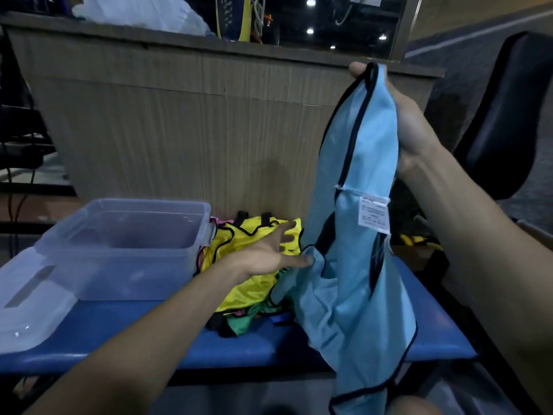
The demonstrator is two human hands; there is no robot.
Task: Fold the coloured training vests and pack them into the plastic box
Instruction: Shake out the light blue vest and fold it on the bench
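With the plastic box (125, 235) at left empty, the right hand (401, 115) gripped a blue vest (356, 265) unfolded, the open left hand (269, 253) touching its edge, other vests (245, 244) heaped mid-frame.

Box (125, 244) left of vests (251, 244) (both on bench (119, 333))

Two bare forearms show, without sleeves, watch, bracelets or gloves. The left hand (266, 253) is slim with long fingers and carries no rings; the right hand (407, 121) is broad across the palm, its thumb tip rounded. Below the blue bench (119, 348), a bare knee (413, 405) shows uncovered.
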